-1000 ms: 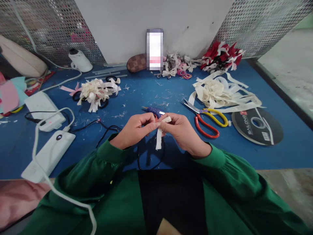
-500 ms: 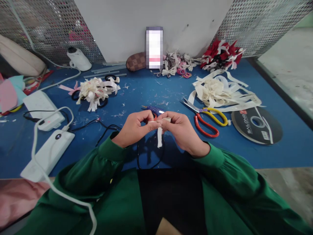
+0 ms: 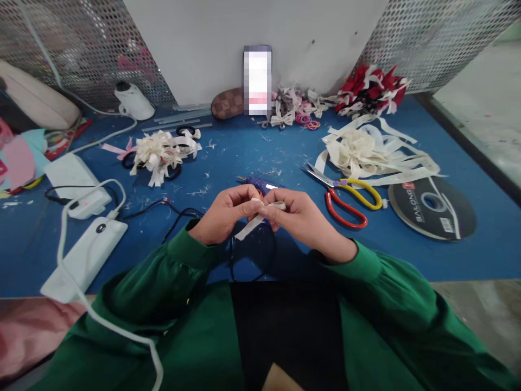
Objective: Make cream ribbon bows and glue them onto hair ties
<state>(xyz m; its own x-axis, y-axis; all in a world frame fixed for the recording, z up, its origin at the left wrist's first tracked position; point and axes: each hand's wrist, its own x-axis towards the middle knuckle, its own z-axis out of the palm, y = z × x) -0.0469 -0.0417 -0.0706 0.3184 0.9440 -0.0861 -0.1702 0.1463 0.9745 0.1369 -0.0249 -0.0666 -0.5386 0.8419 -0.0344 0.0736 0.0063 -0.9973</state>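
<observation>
A short cream ribbon (image 3: 249, 227) is pinched between my two hands above the blue table, one loose end slanting down to the left and a folded loop showing at the right. My left hand (image 3: 228, 213) is closed on it with thumb and forefinger. Fingertips touching the left ones, my right hand (image 3: 300, 218) also grips the ribbon. Just beyond the hands lies a blue glue gun (image 3: 260, 183), partly hidden by my fingers. Scissors (image 3: 341, 190) with one red and one yellow handle rest to the right of my right hand, blades half apart.
Cream ribbon strips (image 3: 362, 152) lie tangled at the right, near a black cardboard spool (image 3: 415, 214). Finished-looking bows (image 3: 158, 155) are heaped at the left. White power banks (image 3: 87, 258) and cables occupy the left edge. A phone (image 3: 258, 81) stands against the back panel.
The ribbon's loose end, which hung straight down below the fingers, now slants to the lower left. Both hands keep their pinch at nearly the same spot.
</observation>
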